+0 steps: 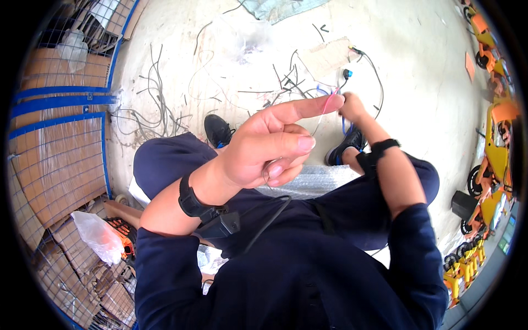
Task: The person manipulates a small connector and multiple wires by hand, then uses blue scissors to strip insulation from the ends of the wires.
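Observation:
My left hand (258, 146) is raised in front of me, index finger stretched to the right and the other fingers curled. A thin wire (266, 169) runs out of the curled fingers and hangs in a loop below them. At the index fingertip a pink wire (329, 103) crosses the finger. My right hand (353, 107) is closed just beyond that fingertip, pinching a bundle of coloured wires; its fingertips are partly hidden. Near it, a dark cable end with a blue connector (347, 73) sticks up. Blue wire (345, 126) hangs below the right hand.
Black cable offcuts (289, 82) and a tangle of grey cable (157, 99) litter the floor, with a cardboard piece (327, 60) beyond. A blue mesh cage (60, 91) holding cardboard stands left. Orange and yellow wheeled items (498, 143) line the right. Bubble wrap (313, 182) lies between my legs.

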Action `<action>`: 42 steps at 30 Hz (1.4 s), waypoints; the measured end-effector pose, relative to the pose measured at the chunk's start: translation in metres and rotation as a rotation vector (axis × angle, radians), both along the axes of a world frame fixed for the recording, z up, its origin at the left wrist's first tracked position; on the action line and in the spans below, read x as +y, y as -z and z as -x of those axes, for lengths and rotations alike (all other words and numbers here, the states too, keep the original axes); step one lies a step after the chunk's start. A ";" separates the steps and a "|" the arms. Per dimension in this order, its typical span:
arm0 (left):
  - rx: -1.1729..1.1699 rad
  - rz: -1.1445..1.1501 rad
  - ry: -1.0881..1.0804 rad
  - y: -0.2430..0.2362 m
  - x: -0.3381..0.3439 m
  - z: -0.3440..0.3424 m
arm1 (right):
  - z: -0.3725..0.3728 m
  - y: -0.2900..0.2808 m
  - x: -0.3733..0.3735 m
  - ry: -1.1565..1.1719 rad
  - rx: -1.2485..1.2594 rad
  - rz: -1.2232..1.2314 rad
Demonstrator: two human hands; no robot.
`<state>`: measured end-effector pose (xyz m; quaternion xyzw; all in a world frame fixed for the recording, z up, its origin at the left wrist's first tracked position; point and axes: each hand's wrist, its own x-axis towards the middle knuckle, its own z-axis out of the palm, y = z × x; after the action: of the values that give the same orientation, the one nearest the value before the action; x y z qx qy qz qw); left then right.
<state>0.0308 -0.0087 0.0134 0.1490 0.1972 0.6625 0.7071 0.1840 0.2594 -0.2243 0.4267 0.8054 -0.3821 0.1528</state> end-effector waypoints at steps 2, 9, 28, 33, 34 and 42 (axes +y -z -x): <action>-0.004 0.027 0.008 -0.003 0.007 0.003 | -0.030 0.095 0.003 -0.173 -0.164 -0.210; 0.048 0.116 -0.118 0.008 -0.004 0.012 | -0.025 0.154 -0.067 -0.090 -0.299 -0.010; 0.864 0.257 -0.181 -0.022 0.012 0.007 | 0.058 -0.241 -0.046 -0.246 0.945 0.044; 1.355 0.139 -0.294 -0.023 0.010 0.006 | 0.015 -0.267 -0.076 -0.199 0.721 0.619; 1.458 0.067 -0.387 -0.020 0.010 0.005 | 0.011 -0.264 -0.080 -0.178 0.738 0.625; 1.743 -0.214 -0.611 -0.012 0.013 0.009 | 0.006 -0.264 -0.097 -0.250 0.896 0.479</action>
<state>0.0220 0.0042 0.0252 0.6001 0.6274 0.4887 0.0865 0.1778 0.1624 0.0394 0.0750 0.7265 -0.6795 -0.0691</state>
